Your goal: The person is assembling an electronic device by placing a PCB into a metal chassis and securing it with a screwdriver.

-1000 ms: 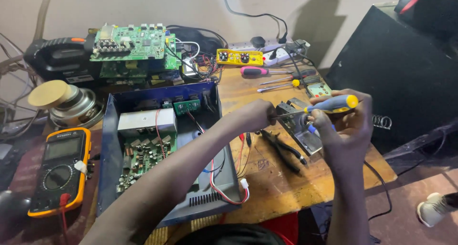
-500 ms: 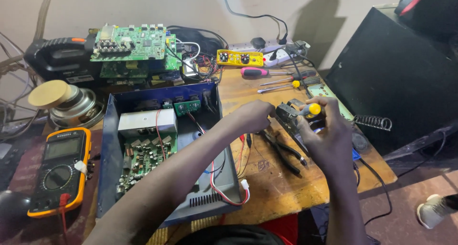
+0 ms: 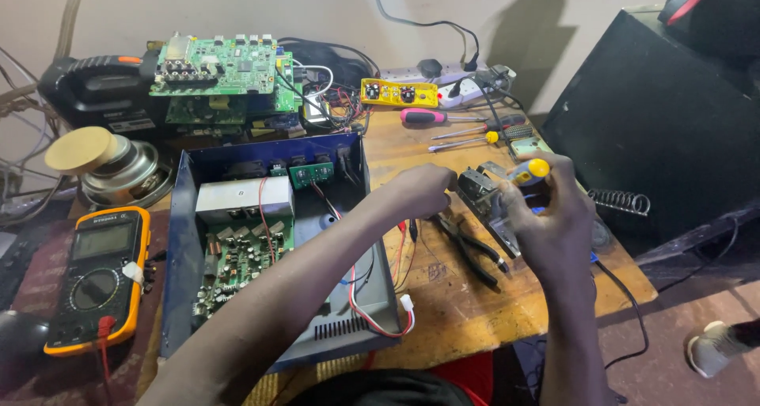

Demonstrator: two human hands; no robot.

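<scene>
Over on the right, the right hand [image 3: 554, 220] has swung its yellow-tipped screwdriver [image 3: 529, 171] down onto the metal part [image 3: 480, 191]; left hand [image 3: 423, 190] grips that part; driving's underway.

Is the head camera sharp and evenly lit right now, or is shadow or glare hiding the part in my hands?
Head view: sharp and evenly lit, no glare; a soft shadow falls on the wall; the right hand covers part of the metal part that the left hand steadies.

screwdriver handle [image 3: 529, 171]: yellow and blue
metal part [image 3: 484, 196]: grey
chassis [image 3: 176, 240]: blue
multimeter [image 3: 99, 278]: orange, black
circuit board [image 3: 226, 66]: green
table [image 3: 475, 303]: light wood
</scene>
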